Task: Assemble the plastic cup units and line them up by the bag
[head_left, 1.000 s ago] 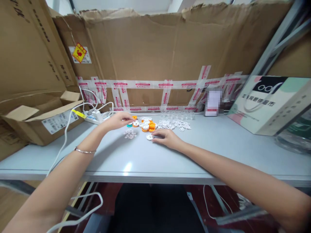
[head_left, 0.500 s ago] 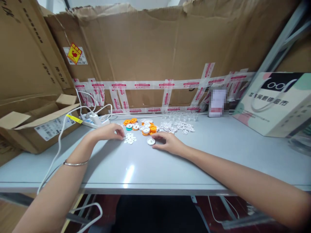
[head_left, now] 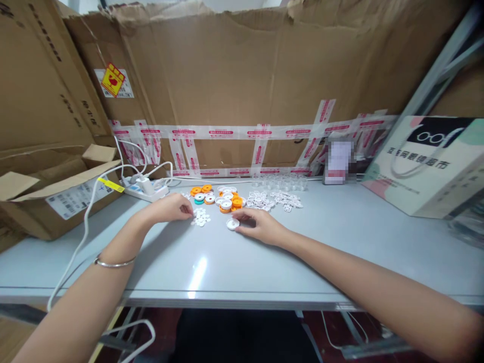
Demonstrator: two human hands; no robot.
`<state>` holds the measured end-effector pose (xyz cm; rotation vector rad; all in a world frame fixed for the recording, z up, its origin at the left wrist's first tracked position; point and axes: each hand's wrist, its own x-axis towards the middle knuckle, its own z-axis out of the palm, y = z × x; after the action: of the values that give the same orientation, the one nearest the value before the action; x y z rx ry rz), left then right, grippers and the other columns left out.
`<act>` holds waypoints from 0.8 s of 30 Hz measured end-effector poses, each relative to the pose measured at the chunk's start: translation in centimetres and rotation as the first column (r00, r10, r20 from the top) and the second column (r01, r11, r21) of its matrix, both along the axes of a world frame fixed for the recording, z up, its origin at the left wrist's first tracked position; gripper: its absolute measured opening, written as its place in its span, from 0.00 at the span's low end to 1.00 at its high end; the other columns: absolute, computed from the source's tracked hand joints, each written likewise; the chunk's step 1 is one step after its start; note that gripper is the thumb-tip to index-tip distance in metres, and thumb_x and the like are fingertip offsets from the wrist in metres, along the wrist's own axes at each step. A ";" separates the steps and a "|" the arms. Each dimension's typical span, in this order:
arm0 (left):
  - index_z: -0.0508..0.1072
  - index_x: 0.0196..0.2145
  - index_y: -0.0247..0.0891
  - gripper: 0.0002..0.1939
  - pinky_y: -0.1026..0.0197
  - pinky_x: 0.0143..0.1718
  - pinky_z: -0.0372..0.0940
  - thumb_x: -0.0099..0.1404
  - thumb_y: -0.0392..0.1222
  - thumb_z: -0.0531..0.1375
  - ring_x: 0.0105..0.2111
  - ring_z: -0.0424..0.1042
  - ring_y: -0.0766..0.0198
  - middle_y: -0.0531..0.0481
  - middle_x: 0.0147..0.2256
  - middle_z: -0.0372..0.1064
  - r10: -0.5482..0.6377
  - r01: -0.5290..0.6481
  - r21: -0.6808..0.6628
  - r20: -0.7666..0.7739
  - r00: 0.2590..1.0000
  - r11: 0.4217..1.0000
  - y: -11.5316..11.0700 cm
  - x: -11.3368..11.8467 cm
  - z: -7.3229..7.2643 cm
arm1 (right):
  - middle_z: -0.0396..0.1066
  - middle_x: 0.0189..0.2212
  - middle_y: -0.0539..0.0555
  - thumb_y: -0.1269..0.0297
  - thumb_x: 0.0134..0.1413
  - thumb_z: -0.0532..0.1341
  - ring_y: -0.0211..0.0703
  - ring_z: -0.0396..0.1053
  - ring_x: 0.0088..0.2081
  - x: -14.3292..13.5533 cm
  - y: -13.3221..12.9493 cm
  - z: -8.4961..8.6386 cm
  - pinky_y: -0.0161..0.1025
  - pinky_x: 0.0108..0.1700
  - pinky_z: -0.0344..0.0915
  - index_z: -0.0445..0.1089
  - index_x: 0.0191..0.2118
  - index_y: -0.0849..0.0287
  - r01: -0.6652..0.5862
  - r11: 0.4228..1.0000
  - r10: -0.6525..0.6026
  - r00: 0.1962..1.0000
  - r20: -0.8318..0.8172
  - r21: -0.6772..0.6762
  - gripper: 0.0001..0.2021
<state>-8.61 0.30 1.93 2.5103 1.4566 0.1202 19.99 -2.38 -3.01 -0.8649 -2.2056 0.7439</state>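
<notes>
Head view: left hand [head_left: 176, 207] at the left edge of a loose pile of small white discs [head_left: 201, 217], palm down, fingertips curled in and drawn near the thumb; impossible to tell whether pinched on a disc or slightly parted. Silver bracelet [head_left: 115, 263] around the left forearm. To the right of the pile, right hand [head_left: 260, 227] with thumb and forefinger clamped on the rim of a white round part [head_left: 232, 225], from its right side, just above or on the near middle of the grey table [head_left: 245, 267]; contact with the tabletop too small to tell. Just beyond, a cluster of orange pieces [head_left: 237, 202] and white rings, some stacked, with one teal piece [head_left: 198, 202] at its left. Right of the cluster, a heap of white openwork pieces [head_left: 260, 200], and farther back a group of clear cups [head_left: 285, 182]. At the far right, a phone [head_left: 335, 164] propped upright, next to a printed paper bag [head_left: 419, 166]. At far left, a white power strip [head_left: 153, 192] with plugs and cables, beside an open cardboard box [head_left: 75, 196]. Across the back, a large taped cardboard sheet [head_left: 242, 75].
</notes>
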 end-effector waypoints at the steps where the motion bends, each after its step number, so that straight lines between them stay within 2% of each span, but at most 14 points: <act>1: 0.76 0.28 0.37 0.09 0.68 0.27 0.60 0.53 0.38 0.56 0.26 0.70 0.65 0.51 0.27 0.74 0.010 -0.010 0.029 -0.005 1.000 1.000 -0.2 0.1 0.1 | 0.73 0.40 0.55 0.66 0.47 0.61 0.41 0.70 0.41 0.0 0.0 0.0 0.40 0.46 0.66 0.69 0.43 0.60 -0.002 1.000 0.002 1.000 0.001 0.004 0.15; 3: 0.76 0.28 0.36 0.09 0.66 0.29 0.60 0.52 0.36 0.56 0.27 0.70 0.64 0.50 0.27 0.74 0.030 -0.030 0.095 -0.004 1.000 0.995 -0.7 0.8 0.2 | 0.72 0.41 0.55 0.66 0.47 0.62 0.42 0.70 0.41 -0.1 -0.1 -0.1 0.40 0.46 0.66 0.69 0.44 0.60 -0.014 1.000 0.014 1.000 0.006 0.019 0.16; 5: 0.75 0.30 0.36 0.08 0.65 0.32 0.60 0.54 0.36 0.56 0.29 0.70 0.63 0.49 0.29 0.74 0.000 -0.005 0.164 0.030 1.000 0.986 -1.4 2.2 0.3 | 0.72 0.42 0.55 0.66 0.47 0.61 0.42 0.70 0.41 -0.2 -0.2 -0.2 0.40 0.46 0.66 0.68 0.44 0.61 -0.026 0.999 0.026 1.000 0.007 0.026 0.15; 7: 0.74 0.31 0.37 0.07 0.66 0.33 0.60 0.57 0.36 0.56 0.30 0.70 0.65 0.51 0.30 0.74 -0.142 0.110 0.238 0.120 0.983 0.965 -2.3 3.9 0.2 | 0.73 0.41 0.56 0.66 0.49 0.60 0.42 0.70 0.41 -0.2 -0.2 -0.2 0.40 0.46 0.66 0.69 0.44 0.61 -0.037 0.999 0.037 0.999 0.000 0.020 0.15; 9: 0.73 0.32 0.37 0.07 0.67 0.34 0.60 0.60 0.37 0.55 0.30 0.70 0.67 0.51 0.31 0.73 -0.286 0.211 0.300 0.236 0.929 0.931 -3.0 5.7 -0.3 | 0.73 0.41 0.56 0.67 0.49 0.60 0.42 0.70 0.41 -0.2 -0.1 -0.3 0.41 0.46 0.66 0.68 0.45 0.61 -0.048 0.999 0.048 0.999 -0.015 0.002 0.15; 11: 0.73 0.33 0.37 0.08 0.67 0.35 0.61 0.63 0.38 0.54 0.31 0.70 0.68 0.50 0.31 0.73 -0.383 0.285 0.333 0.280 0.880 0.899 -3.4 7.0 -1.0 | 0.72 0.41 0.56 0.66 0.48 0.62 0.42 0.70 0.42 -0.2 0.0 -0.3 0.41 0.47 0.65 0.68 0.45 0.61 -0.055 0.998 0.055 0.998 -0.032 -0.021 0.16; 15: 0.73 0.33 0.37 0.09 0.66 0.37 0.61 0.64 0.36 0.52 0.33 0.70 0.66 0.48 0.32 0.73 -0.489 0.390 0.384 0.204 0.848 0.837 -3.3 7.9 -2.2 | 0.73 0.40 0.57 0.65 0.45 0.64 0.43 0.70 0.41 -0.3 0.1 -0.3 0.41 0.47 0.66 0.68 0.43 0.62 -0.049 0.997 0.046 0.997 -0.054 -0.053 0.17; 19: 0.73 0.34 0.39 0.10 0.63 0.40 0.59 0.64 0.34 0.51 0.36 0.70 0.66 0.49 0.34 0.74 -0.521 0.446 0.431 0.068 0.851 0.785 -3.0 7.8 -2.8 | 0.73 0.37 0.55 0.65 0.44 0.65 0.42 0.71 0.39 -0.3 0.2 -0.5 0.41 0.45 0.66 0.69 0.40 0.61 -0.031 0.999 0.030 0.999 -0.042 -0.033 0.15; 24: 0.73 0.37 0.40 0.12 0.61 0.42 0.57 0.64 0.33 0.51 0.37 0.71 0.65 0.51 0.36 0.75 -0.521 0.473 0.426 -0.006 0.854 0.771 -3.1 7.5 -3.1 | 0.72 0.36 0.54 0.65 0.43 0.66 0.42 0.70 0.39 -0.3 0.2 -0.5 0.41 0.44 0.67 0.68 0.40 0.60 -0.008 1.000 0.007 0.999 -0.033 -0.016 0.15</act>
<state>-1.12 -2.77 -1.20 3.0788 0.7223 0.5153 19.74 -2.22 -3.52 -0.8465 -2.1775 0.7750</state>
